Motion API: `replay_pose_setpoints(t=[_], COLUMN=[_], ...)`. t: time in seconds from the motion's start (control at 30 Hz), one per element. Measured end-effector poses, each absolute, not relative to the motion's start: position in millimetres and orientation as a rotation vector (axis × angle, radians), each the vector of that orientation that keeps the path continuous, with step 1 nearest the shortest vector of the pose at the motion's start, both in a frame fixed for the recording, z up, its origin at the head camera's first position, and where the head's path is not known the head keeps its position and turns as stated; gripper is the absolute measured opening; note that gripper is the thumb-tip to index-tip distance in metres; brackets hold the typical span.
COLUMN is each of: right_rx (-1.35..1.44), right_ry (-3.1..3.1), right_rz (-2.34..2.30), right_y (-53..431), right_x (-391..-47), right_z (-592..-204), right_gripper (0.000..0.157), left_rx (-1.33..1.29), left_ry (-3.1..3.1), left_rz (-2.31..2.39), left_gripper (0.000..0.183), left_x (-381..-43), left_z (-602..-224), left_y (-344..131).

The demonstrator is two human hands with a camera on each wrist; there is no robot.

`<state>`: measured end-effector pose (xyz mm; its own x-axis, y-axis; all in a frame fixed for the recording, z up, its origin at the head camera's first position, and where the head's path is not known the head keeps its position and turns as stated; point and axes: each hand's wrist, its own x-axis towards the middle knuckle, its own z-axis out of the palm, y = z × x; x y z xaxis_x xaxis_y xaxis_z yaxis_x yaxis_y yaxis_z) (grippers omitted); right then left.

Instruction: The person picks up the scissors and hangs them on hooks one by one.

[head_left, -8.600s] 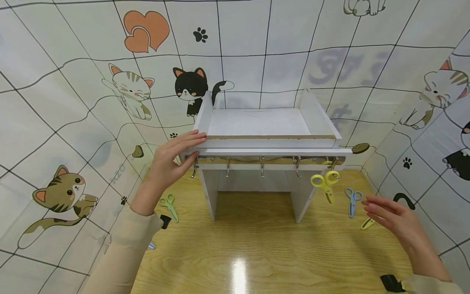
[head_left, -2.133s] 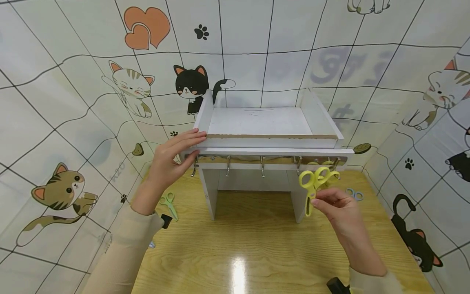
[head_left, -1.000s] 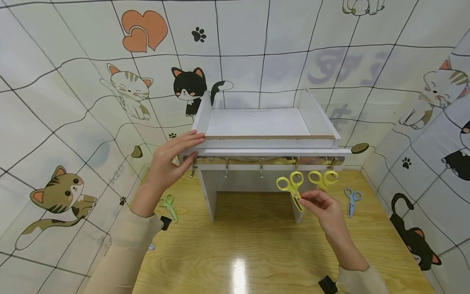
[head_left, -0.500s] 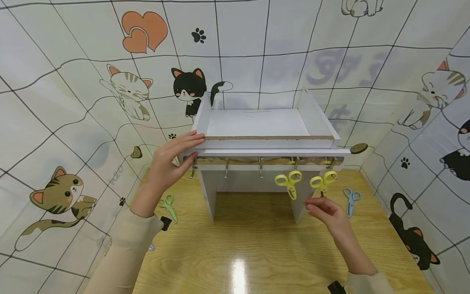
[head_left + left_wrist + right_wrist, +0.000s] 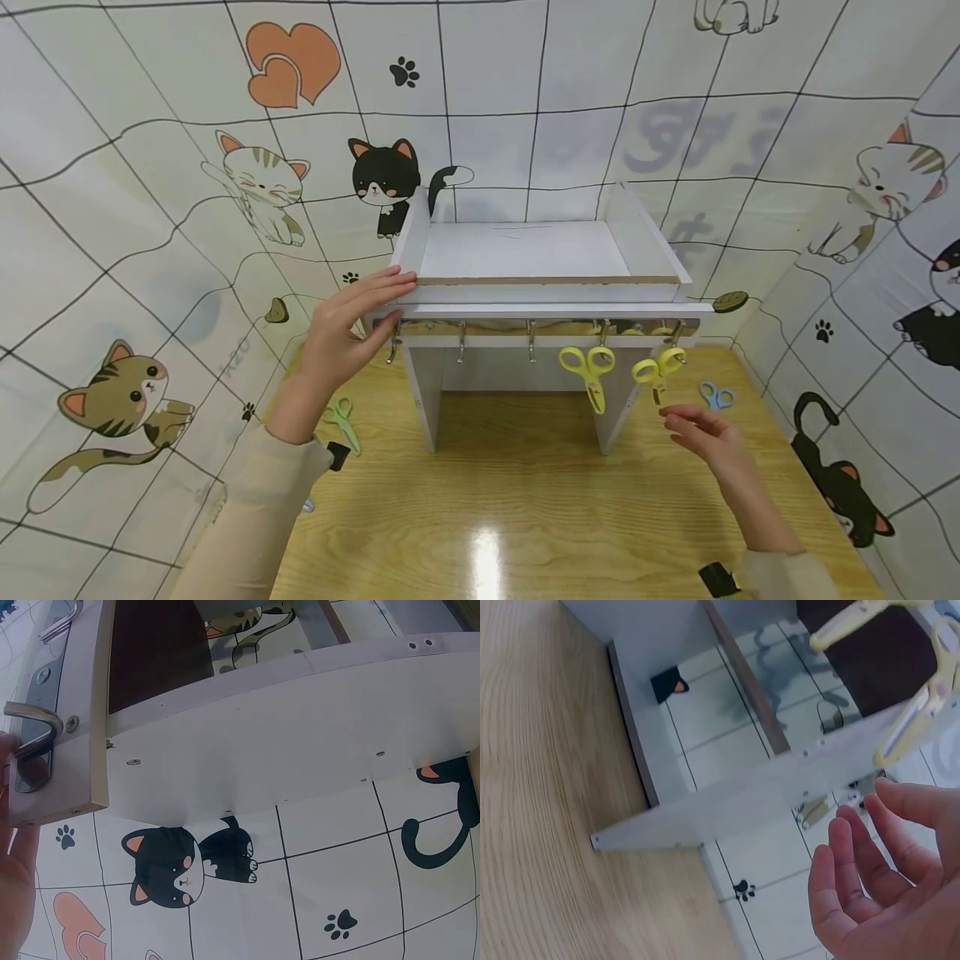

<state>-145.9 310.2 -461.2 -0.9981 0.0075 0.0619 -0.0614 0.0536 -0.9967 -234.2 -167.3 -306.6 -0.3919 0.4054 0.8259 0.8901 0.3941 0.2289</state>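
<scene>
A white wooden shelf [image 5: 525, 293] carries a row of metal hooks [image 5: 532, 342] under its front edge. My left hand [image 5: 337, 337] holds the shelf's left end, fingers over the top and thumb at the front edge. One pair of yellow scissors [image 5: 592, 382] hangs by a finger loop from the second hook from the right. Another pair of yellow scissors [image 5: 659, 367] hangs from the rightmost hook. My right hand [image 5: 705, 437] hovers just below that pair, fingers loosely bent and holding nothing; the right wrist view shows this hand [image 5: 892, 885] apart from both pairs.
Blue scissors [image 5: 717, 396] lie on the wooden table [image 5: 465, 500] to the right, partly hidden by my right hand. Green scissors [image 5: 344, 425] lie to the left, and a blue tip [image 5: 308, 505] shows beside my left sleeve. Cat-printed fabric walls surround the table.
My right hand took yellow scissors from the table's right side, hung them on the second hook from the right, let go and drew away rightward. My left hand stays on the shelf.
</scene>
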Motion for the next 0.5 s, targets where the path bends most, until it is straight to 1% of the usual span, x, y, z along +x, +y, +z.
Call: replay_pose_setpoints(t=[0.23, 0.5], right_rx=[-0.031, -0.087], right_ry=[-2.168, -2.062], right_rz=[2.198, 2.304], right_y=[342, 375], right_x=[-160, -171], right_z=[-469, -471], right_gripper=[0.019, 0.019], left_rx=[-1.097, -1.089], left_ry=[-1.974, -1.983], left_rz=[-0.899, -0.897], left_gripper=[0.044, 0.043], left_x=[-234, -233], left_z=[-306, -306], left_y=[-169, -171])
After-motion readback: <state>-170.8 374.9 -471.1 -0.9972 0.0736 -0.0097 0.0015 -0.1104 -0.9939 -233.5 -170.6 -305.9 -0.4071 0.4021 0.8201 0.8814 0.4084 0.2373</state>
